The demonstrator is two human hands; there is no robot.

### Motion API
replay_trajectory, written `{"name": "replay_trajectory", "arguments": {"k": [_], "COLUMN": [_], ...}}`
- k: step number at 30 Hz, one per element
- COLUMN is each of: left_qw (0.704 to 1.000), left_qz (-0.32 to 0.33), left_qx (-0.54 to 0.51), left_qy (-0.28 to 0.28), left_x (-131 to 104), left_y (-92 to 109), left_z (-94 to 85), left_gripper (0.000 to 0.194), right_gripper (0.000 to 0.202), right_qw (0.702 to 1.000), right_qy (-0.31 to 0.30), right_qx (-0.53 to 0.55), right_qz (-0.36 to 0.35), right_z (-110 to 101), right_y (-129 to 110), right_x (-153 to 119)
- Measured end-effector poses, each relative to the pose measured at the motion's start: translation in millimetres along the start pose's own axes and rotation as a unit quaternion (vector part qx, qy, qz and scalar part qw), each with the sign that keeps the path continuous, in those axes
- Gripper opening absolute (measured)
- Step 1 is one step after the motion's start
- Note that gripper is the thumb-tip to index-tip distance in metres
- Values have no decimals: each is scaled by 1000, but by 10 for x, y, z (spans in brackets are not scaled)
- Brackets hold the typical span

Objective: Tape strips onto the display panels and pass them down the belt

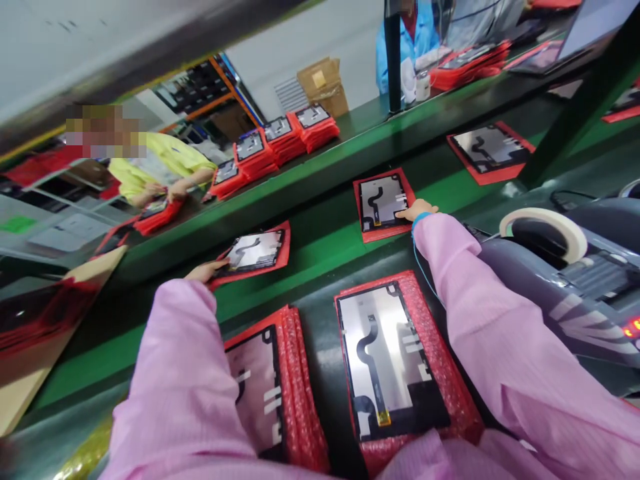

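My left hand (206, 271) grips the near left edge of a display panel (255, 250) with a silvery back, lying on a red bubble-wrap sleeve that looks slightly tilted over the green belt. Further right, my right hand (419, 210) has its fingers closed on the right edge of another display panel (385, 197), also on a red sleeve; its underside is hidden. A blue wrist strap (421, 217) with a cord circles my right wrist. Close to my body lie a large display panel (385, 353) on red bubble wrap and a stack of red sleeves (300, 387), partly behind my left sleeve.
Another panel (487, 150) rests on the green belt (320, 250) to the right. A tape dispenser (590, 267) with a tape roll (545, 227) stands at right. Stacked panels (255, 150) line the raised shelf. Across it are a person in yellow (170, 157) and one in blue (425, 33).
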State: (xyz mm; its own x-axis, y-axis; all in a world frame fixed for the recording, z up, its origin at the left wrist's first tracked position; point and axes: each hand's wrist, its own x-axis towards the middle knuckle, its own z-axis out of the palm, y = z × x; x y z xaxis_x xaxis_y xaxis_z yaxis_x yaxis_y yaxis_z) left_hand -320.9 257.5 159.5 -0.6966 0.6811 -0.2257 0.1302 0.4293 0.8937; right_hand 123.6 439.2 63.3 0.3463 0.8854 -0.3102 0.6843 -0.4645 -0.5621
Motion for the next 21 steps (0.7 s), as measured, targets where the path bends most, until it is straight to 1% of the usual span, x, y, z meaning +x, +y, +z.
{"name": "replay_trajectory", "arguments": {"k": [3, 6, 8, 10, 13, 15, 17, 18, 19, 21], "left_qw": [998, 995, 989, 977, 951, 939, 931, 927, 922, 912], "left_qz": [-50, -45, -35, -39, -40, -23, -3, 9, 21, 38], "left_qx": [-34, -89, -139, -204, -304, -342, -366, -376, -385, -403], "left_qy": [-2, 15, 36, 45, 28, 12, -7, -21, -38, -61], "left_x": [-61, -285, -524, -814, -1269, -1543, -1788, -1901, -2011, -2224], "left_y": [149, 280, 375, 480, 631, 705, 745, 749, 740, 667], "left_z": [-37, -72, -91, -92, -52, -14, 20, 36, 55, 111], "left_gripper": [21, 25, 27, 28, 33, 33, 32, 33, 33, 33], "right_gripper": [57, 47, 40, 33, 22, 18, 18, 17, 16, 13], "right_qw": [999, 995, 987, 974, 942, 917, 894, 879, 859, 808], "right_qy": [-24, -41, -60, -88, -136, -165, -190, -207, -228, -283], "right_qx": [35, 91, 145, 206, 298, 354, 396, 421, 449, 506], "right_qz": [-9, -18, -32, -46, -65, -77, -86, -90, -94, -101], "right_z": [-42, -73, -89, -104, -161, -252, -385, -459, -531, -644], "right_y": [-81, -135, -168, -216, -314, -346, -282, -198, -76, 270], "right_x": [-14, -122, -231, -362, -595, -793, -1055, -1216, -1398, -1813]}}
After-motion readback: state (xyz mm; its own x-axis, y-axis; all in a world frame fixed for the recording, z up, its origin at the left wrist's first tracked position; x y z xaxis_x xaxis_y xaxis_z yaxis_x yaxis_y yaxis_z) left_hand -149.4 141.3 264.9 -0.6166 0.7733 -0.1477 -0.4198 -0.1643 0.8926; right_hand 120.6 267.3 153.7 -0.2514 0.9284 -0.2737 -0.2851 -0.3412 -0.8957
